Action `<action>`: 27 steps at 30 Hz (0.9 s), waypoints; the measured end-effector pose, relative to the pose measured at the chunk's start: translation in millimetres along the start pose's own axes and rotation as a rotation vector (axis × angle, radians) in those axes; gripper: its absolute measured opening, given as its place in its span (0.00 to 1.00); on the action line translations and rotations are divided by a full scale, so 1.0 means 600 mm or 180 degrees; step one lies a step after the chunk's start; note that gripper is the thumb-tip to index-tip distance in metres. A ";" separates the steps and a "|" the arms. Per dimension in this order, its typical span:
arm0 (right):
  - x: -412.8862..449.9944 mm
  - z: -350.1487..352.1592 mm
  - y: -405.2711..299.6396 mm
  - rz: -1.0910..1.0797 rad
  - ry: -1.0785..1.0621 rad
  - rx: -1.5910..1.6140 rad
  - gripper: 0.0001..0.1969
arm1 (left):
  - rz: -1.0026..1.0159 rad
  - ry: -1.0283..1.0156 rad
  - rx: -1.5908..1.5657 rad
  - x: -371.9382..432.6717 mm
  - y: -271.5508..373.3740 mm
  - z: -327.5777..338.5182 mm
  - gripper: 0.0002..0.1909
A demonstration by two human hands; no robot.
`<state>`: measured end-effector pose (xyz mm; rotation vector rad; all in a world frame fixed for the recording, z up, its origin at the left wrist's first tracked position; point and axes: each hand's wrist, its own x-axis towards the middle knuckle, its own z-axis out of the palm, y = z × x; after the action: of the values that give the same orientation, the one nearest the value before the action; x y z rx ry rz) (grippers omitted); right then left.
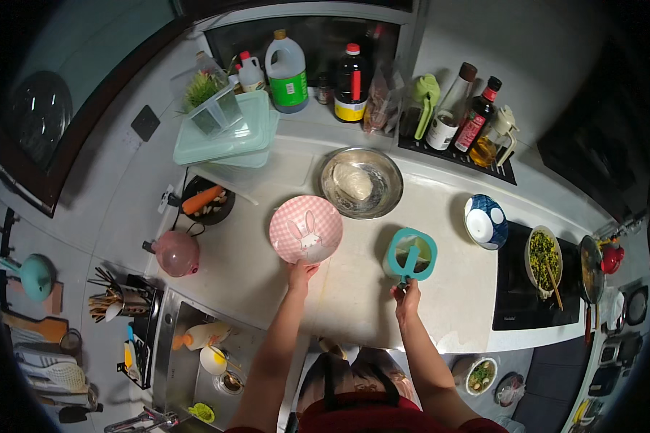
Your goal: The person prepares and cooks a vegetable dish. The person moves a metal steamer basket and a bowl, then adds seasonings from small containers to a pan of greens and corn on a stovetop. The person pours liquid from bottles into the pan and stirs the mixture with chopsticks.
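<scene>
My left hand (301,273) grips the near rim of a pink checked plate (330,224) with a rabbit printed on it, above the worktop. To the right, my right hand (407,297) is closed around the handle of a teal-rimmed container (429,254); its inside is only partly visible. A steel bowl (391,187) stands behind the plate, with a pale lump of dough (353,181) in it. A blue and white patterned bowl (486,222) is farther right, by the hob.
On the black hob (512,292) stands a pan of chopped greens and yellow bits (543,254) with a wooden utensil in it. The sink (195,384) lies front left. Bottles, including a dark soy-type bottle (351,81), line the back ledge. A carrot (203,199) rests in a black dish.
</scene>
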<state>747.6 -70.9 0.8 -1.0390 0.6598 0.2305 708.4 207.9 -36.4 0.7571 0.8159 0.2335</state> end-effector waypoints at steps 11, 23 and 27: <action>0.189 0.037 -0.106 -0.0120 -0.0308 0.0138 0.11 | 0.0276 0.0237 0.0234 -0.058 -0.041 -0.047 0.22; 0.211 -0.004 -0.188 -0.0573 -0.0190 -0.0357 0.21 | 0.0571 -0.0429 0.0962 -0.170 -0.081 0.122 0.17; 0.207 -0.085 -0.221 -0.0804 0.0539 0.0045 0.14 | 0.0430 -0.0625 0.1048 -0.171 -0.121 0.207 0.16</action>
<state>888.2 -197.1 4.1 -1.1247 0.6736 -0.0830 723.2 43.7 27.5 1.1285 0.6232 0.1432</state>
